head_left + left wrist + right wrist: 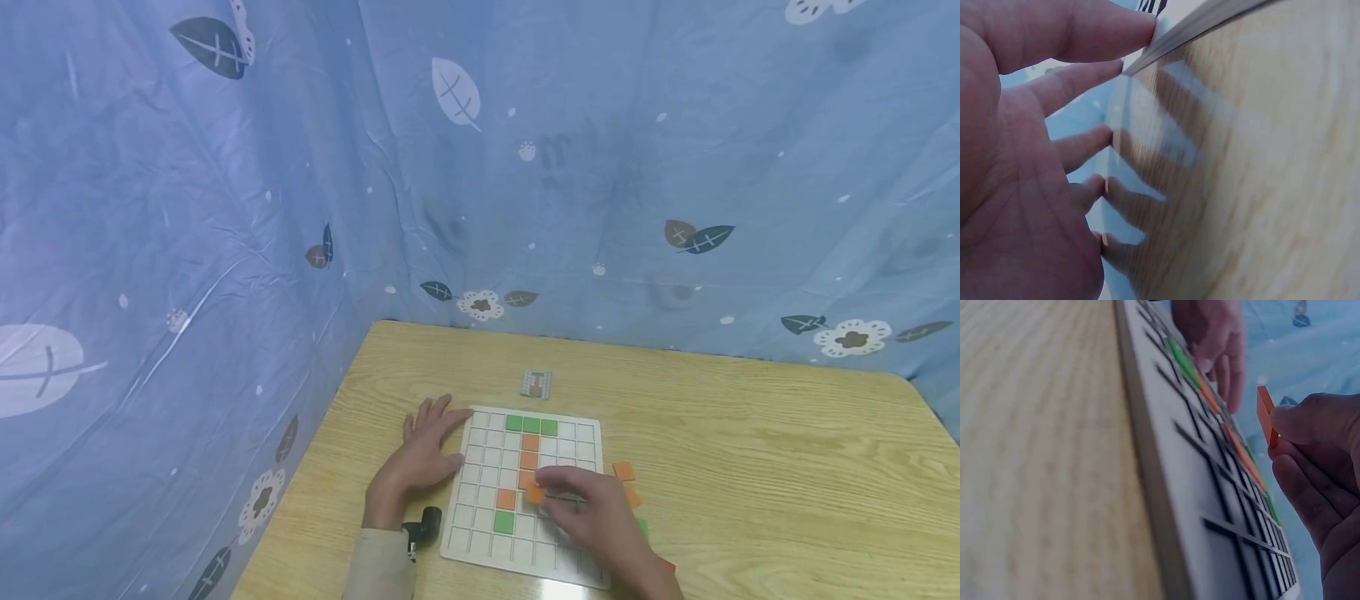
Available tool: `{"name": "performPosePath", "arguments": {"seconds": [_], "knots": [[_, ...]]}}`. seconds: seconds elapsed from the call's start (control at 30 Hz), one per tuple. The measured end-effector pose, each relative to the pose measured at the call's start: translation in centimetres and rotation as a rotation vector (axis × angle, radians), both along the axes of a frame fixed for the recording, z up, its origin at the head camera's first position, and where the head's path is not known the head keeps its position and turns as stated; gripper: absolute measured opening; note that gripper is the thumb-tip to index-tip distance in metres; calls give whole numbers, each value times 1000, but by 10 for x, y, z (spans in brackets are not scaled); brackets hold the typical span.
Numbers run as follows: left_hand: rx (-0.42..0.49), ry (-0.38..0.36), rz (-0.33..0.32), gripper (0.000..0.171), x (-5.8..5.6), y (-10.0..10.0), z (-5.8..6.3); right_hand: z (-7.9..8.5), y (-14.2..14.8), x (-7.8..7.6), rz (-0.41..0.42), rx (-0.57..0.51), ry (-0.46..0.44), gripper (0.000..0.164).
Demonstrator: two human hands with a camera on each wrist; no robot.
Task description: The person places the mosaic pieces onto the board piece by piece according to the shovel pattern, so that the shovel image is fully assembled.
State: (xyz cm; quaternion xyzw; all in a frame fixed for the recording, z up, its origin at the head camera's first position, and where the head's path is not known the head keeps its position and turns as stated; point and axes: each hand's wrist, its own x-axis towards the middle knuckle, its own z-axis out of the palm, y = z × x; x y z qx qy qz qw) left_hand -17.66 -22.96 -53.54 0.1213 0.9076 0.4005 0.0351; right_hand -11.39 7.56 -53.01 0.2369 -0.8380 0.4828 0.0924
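Orange tile (1264, 417) hangs pinched in my right grip (597, 512) over the board (493, 457), my left grip (420, 458) spread, apparently touching it

Grid board (480, 542): one. Card (536, 385): one. One left hand (420, 458), one right hand (600, 515). On board: four green tiles (532, 425), four orange tiles (528, 460). Pinched tile (1265, 415): one, orange. Showing alongside: two orange squares (624, 471), one green square (642, 527), one red piece (668, 566).

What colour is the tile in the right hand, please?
The tile is orange, seen best in the right wrist view.
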Motion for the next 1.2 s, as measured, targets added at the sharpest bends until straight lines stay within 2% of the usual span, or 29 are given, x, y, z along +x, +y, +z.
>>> {"name": "performPosePath", "arguments": {"seconds": [0.1, 0.23, 0.3, 0.43, 0.53, 0.63, 0.73, 0.87, 1.03, 1.2], "knots": [[-11, 15, -5, 74, -2, -2, -6, -4, -3, 1, 20, 14, 16, 39], [-22, 4, -6, 75, -3, -1, -5, -8, -5, 3, 44, 15, -22, 37], [-33, -20, -1, 75, -3, 0, 1, -10, -6, 4, 47, 22, -30, 37], [-64, -70, 16, 75, 0, 2, 9, -14, -8, 4, 32, 57, 6, 39], [-79, -82, 20, 76, 1, 4, 11, -16, -9, 4, 12, 92, 41, 40], [-66, -72, 16, 76, 1, 3, 11, -16, -11, 4, 3, 119, 75, 40], [-28, -34, 5, 75, 0, 1, 4, -15, -13, 5, -2, 130, 94, 39], [-17, -23, 1, 76, -1, 0, 1, -13, -15, 5, -15, 139, 89, 40], [-62, -69, 11, 76, 0, 2, 10, -12, -15, 6, -30, 150, 85, 40], [-91, -82, 18, 76, 1, 3, 11, -15, -14, 6, -21, 120, 104, 40]]}}
